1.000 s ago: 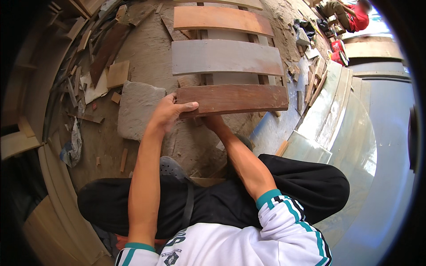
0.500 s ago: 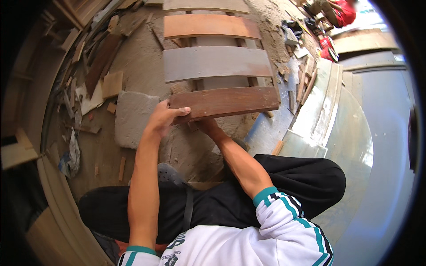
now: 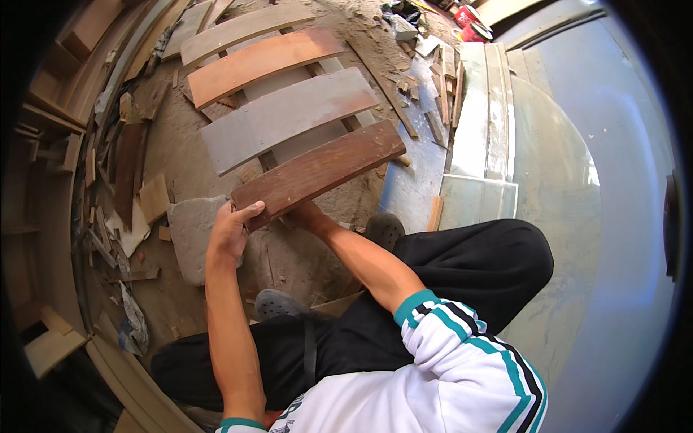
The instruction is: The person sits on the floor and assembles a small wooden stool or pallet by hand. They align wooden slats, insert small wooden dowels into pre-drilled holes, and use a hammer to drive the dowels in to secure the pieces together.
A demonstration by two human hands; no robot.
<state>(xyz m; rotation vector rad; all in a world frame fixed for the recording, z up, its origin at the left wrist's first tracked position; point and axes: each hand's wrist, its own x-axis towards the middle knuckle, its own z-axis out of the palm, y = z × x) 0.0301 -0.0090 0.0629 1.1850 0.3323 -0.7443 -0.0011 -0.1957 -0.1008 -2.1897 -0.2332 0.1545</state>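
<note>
a woodworking yard: curved planks point(image 3: 285, 115), offcuts point(image 3: 153, 197) and sawdust cover the dirt ground point(image 3: 303, 252).

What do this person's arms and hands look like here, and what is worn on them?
Both forearms are bare, sleeves pushed up. The white sleeves end in teal ribbed cuffs; the right sleeve carries black and teal stripes along its length. The left hand and right hand wear no gloves; no watch or ring shows.

Dark brown plank point(image 3: 321, 173): wood, matt, grain showing, dusty. Grey plank point(image 3: 289, 119): wood, dull, chalky coat. Orange plank point(image 3: 263, 65): wood, smooth, warm sheen. Stone block point(image 3: 191, 234): rough, grey. Ground point(image 3: 173, 155): sandy, sawdust-covered. Trousers point(image 3: 469, 260): black matt cloth.
</note>
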